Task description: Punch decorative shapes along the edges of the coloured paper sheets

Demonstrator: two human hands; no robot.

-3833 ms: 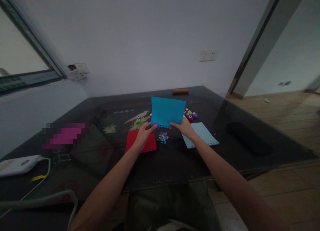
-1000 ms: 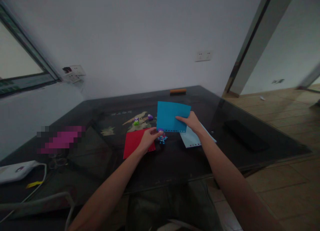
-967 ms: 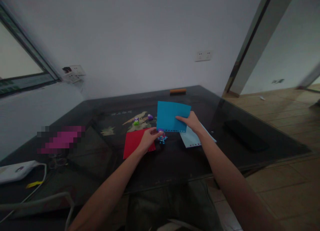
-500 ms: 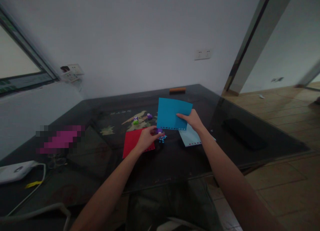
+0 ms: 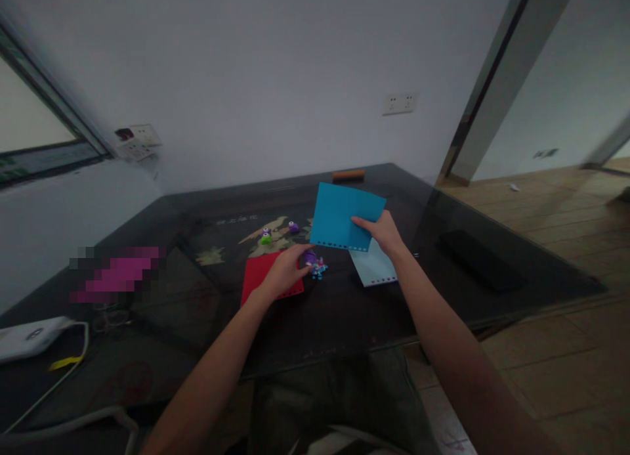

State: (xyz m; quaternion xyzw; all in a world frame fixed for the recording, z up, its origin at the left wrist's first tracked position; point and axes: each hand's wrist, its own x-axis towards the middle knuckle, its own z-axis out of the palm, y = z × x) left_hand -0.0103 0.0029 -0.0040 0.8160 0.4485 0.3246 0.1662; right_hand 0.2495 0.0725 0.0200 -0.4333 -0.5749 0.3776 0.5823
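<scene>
Between the thumb and fingers of my right hand (image 5: pixel 381 232) is a blue sheet of paper (image 5: pixel 339 213), raised above the table, with a row of punched holes along its lower edge. My left hand (image 5: pixel 288 269) is closed on a small purple toy (image 5: pixel 310 257). Close to its thumb is a little blue and pink figure (image 5: pixel 319 268); whether they touch I cannot tell. A red sheet (image 5: pixel 256 274) lies partly under my left hand. Below the blue sheet, a pale blue sheet (image 5: pixel 371 266) lies on the table, partly hidden by my right hand.
Small purple toys (image 5: pixel 293 227) and a green one (image 5: pixel 266 239) stand farther back on the dark table (image 5: pixel 344 324). A brown roll (image 5: pixel 348 175) lies near the wall, and a black flat object (image 5: pixel 480 261) at the right. A white device (image 5: pixel 34 337) with a cable is at the left.
The blue sheet has shifted slightly up and to the right with my right hand and tilted a little. My left hand has moved slightly left and up with the purple toy.
</scene>
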